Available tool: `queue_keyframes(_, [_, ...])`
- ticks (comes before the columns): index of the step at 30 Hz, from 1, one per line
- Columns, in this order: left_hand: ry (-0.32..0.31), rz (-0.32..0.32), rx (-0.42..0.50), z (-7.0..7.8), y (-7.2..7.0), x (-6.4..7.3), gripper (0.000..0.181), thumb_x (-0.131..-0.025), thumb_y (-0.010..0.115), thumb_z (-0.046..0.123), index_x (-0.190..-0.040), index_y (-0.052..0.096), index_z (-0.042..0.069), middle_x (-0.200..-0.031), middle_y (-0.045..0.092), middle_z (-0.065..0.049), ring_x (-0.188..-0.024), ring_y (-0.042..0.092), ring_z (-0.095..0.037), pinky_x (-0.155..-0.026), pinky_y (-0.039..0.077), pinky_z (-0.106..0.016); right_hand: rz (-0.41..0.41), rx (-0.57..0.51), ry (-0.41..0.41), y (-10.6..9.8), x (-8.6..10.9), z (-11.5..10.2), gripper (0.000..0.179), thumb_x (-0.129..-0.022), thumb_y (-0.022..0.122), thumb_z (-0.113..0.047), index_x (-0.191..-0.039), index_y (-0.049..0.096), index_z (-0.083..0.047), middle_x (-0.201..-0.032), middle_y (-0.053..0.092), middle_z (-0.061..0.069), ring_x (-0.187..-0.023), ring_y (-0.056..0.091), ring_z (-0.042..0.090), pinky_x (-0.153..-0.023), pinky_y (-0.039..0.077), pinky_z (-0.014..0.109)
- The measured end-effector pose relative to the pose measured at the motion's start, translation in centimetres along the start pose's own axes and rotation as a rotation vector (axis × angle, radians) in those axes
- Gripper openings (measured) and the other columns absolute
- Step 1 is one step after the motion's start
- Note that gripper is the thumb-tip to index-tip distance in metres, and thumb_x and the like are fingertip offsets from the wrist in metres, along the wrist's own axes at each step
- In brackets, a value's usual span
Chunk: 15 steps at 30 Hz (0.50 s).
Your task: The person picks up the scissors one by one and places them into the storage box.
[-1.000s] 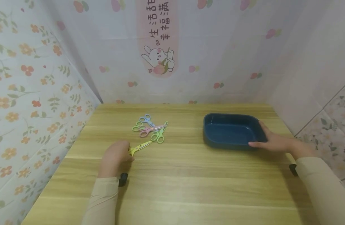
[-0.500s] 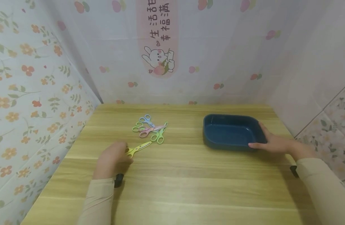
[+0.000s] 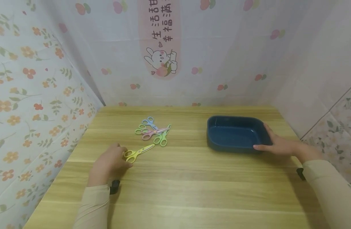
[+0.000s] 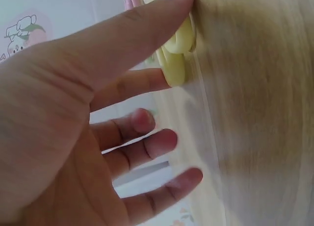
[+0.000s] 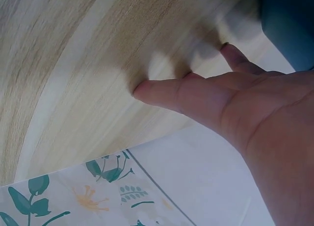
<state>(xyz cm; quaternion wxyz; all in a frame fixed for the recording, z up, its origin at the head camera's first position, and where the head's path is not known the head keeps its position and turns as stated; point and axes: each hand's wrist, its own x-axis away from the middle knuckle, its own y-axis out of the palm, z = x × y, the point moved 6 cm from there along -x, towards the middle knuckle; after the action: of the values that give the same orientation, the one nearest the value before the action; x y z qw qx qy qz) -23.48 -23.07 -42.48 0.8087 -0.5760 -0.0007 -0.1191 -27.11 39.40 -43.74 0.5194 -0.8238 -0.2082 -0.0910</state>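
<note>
Yellow scissors (image 3: 138,153) lie on the wooden table, handle loops toward my left hand (image 3: 108,163). In the left wrist view the thumb (image 4: 147,27) and index finger are at the yellow handle (image 4: 180,39), the other fingers spread loosely. Past it lies a small pile with pink scissors (image 3: 148,135), blue scissors (image 3: 150,122) and green scissors (image 3: 161,140). My right hand (image 3: 281,145) holds the right end of a deep blue rectangular dish (image 3: 235,149), thumb over its front corner. In the right wrist view several fingertips rest on the table beside the dish (image 5: 289,30).
The wooden table (image 3: 192,190) runs up to a printed curtain (image 3: 221,63) at the back. A flowered curtain (image 3: 35,127) hangs along the left side. Dark wrist mounts (image 3: 114,187) show beneath both forearms.
My left hand has drawn back to the left, uncovering the yellow scissors' handle loops, while the scissors stay in place. My right hand and the dish have stayed put.
</note>
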Motion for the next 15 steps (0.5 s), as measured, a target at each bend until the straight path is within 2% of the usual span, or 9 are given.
queue_keyframes(4, [-0.004, -0.004, 0.043, 0.0, 0.1, -0.1, 0.023, -0.079, 0.084, 0.023, -0.083, 0.064, 0.012, -0.086, 0.057, -0.006, -0.072, 0.052, -0.021, -0.061, 0.042, -0.034, -0.004, -0.017, -0.003, 0.0, 0.1, 0.0, 0.125, -0.102, 0.061, -0.058, -0.159, -0.038, -0.009, -0.164, -0.014, 0.049, -0.143, 0.01, 0.079, -0.109, 0.025, 0.087])
queue_keyframes(5, [-0.008, -0.016, 0.057, -0.1, 0.1, -0.3, 0.022, -0.079, 0.083, 0.023, -0.083, 0.064, 0.013, -0.082, 0.057, -0.005, -0.07, 0.052, -0.02, -0.06, 0.042, -0.034, -0.004, -0.021, -0.004, 0.0, 0.1, 0.0, 0.125, -0.102, 0.062, -0.058, -0.16, -0.038, -0.009, -0.165, -0.015, 0.048, -0.144, 0.009, 0.078, -0.109, 0.025, 0.087])
queue_keyframes(7, [-0.009, -0.03, 0.085, -0.4, 0.2, -0.6, 0.026, -0.078, 0.082, 0.024, -0.095, 0.068, 0.01, -0.082, 0.061, -0.004, -0.072, 0.056, -0.02, -0.065, 0.048, -0.037, 0.001, -0.023, -0.008, 0.0, 0.1, 0.0, 0.125, -0.102, 0.062, -0.058, -0.16, -0.038, -0.009, -0.165, -0.014, 0.048, -0.144, 0.009, 0.078, -0.109, 0.024, 0.087])
queue_keyframes(10, [0.023, -0.019, 0.124, -0.8, 0.0, -1.1, 0.051, -0.08, 0.082, 0.027, -0.122, 0.07, 0.001, -0.103, 0.073, -0.014, -0.093, 0.068, -0.029, -0.085, 0.058, -0.049, 0.008, -0.02, -0.014, 0.0, 0.1, -0.1, 0.125, -0.102, 0.062, -0.057, -0.16, -0.037, -0.009, -0.164, -0.011, 0.05, -0.143, 0.01, 0.078, -0.11, 0.025, 0.087])
queue_keyframes(12, [0.05, 0.007, 0.156, -1.0, -0.2, -1.4, 0.066, -0.081, 0.082, 0.028, -0.137, 0.065, -0.003, -0.122, 0.073, -0.022, -0.113, 0.069, -0.039, -0.101, 0.055, -0.057, 0.009, -0.019, -0.013, 0.0, 0.1, -0.1, 0.125, -0.102, 0.063, -0.057, -0.16, -0.037, -0.009, -0.164, -0.01, 0.05, -0.144, 0.011, 0.078, -0.11, 0.025, 0.087])
queue_keyframes(15, [0.094, 0.043, 0.211, -0.9, -0.9, -1.8, 0.07, -0.082, 0.083, 0.027, -0.14, 0.062, -0.007, -0.139, 0.066, -0.031, -0.129, 0.062, -0.052, -0.108, 0.051, -0.064, 0.01, -0.022, -0.009, 0.0, 0.2, 0.0, 0.125, -0.101, 0.063, -0.057, -0.161, -0.036, -0.008, -0.164, -0.009, 0.05, -0.144, 0.011, 0.078, -0.11, 0.025, 0.086])
